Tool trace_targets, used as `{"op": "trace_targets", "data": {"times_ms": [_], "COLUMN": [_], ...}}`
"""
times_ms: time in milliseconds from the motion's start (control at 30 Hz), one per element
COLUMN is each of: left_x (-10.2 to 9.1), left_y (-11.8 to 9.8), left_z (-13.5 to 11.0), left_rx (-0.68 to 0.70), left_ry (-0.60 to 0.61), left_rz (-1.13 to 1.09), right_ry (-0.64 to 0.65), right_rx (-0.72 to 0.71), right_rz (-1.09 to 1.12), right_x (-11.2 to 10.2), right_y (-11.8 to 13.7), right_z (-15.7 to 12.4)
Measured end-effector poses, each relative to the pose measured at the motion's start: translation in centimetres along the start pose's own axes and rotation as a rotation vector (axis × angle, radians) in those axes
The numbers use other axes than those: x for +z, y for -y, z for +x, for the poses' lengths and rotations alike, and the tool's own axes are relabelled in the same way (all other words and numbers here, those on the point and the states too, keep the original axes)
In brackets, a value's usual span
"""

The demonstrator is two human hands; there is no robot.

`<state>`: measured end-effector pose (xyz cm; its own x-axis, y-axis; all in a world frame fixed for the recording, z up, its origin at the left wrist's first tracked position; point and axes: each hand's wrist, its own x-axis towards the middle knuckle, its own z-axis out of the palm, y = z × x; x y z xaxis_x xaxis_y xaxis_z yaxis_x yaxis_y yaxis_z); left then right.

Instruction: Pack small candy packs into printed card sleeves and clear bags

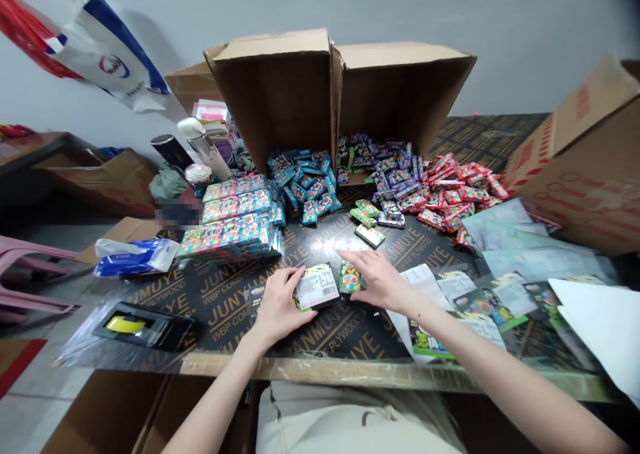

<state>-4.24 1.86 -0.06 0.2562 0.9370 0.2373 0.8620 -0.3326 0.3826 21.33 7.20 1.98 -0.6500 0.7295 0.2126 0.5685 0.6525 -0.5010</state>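
Head view: the left hand (279,304) pinches a flat black-and-green packet with a white barcode label (315,287). Right of that grip, a small green, bright-dotted carton (349,278) lies against the curved right hand (379,281); whether clasped, I cannot tell. Beneath, the black wooden tabletop (217,282) reads "PLYWOOD".

The left hand (280,305) is palm down, its fingers bent and its thumb pointing right. The right hand (379,281) stretches its fingers leftward, thumb parted below them, the 2 hands near each other but apart. The left forearm (220,389) and right forearm (483,357), both bare, slant inward.
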Motion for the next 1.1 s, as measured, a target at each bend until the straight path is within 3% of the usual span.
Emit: {"op": "trace_targets", "data": {"times_ms": [133,200,267,400,500,633,733,867,967,1100], "left_x": [0.1,0.4,0.9,2.7,4.4,5.6,4.9,3.0,2.1,0.7], "left_y": [-1.9,-2.9,-3.9,-6.1,-7.9,-10.6,-11.8,-11.3,-10.3,-9.6], "left_z": [0.4,0.6,1.0,2.1,2.6,2.5,2.6,3.6,4.4,4.7], "left_rx": [0.093,0.102,0.052,-0.146,-0.291,-0.429,-0.596,-0.714,-0.724,-0.635], "left_ry": [0.04,0.042,-0.01,-0.152,-0.19,-0.33,-0.4,-0.263,-0.204,-0.208], "left_rz": [-0.092,-0.137,-0.188,-0.424,-0.716,-1.17,-1.466,-1.601,-1.595,-1.519], "right_ry": [0.096,0.085,-0.067,-0.555,-0.72,-0.893,-0.834,-0.813,-0.763,-0.521], "right_rx": [-0.091,-0.114,-0.02,0.384,0.56,0.683,0.68,0.572,0.581,0.65], "right_rz": [0.128,0.27,0.438,0.932,1.262,1.391,1.395,1.483,1.586,1.532], "right_x": [-1.0,-1.4,-1.6,-1.1,-0.1,0.7,0.5,0.1,0.1,0.1], "right_y": [0.9,0.7,0.5,1.4,2.7,4.2,4.9,5.6,5.4,4.2], "right_z": [-1.3,-2.0,-2.5,-2.5,-1.5,-0.4,-0.3,-0.7,-0.9,-1.2]}}
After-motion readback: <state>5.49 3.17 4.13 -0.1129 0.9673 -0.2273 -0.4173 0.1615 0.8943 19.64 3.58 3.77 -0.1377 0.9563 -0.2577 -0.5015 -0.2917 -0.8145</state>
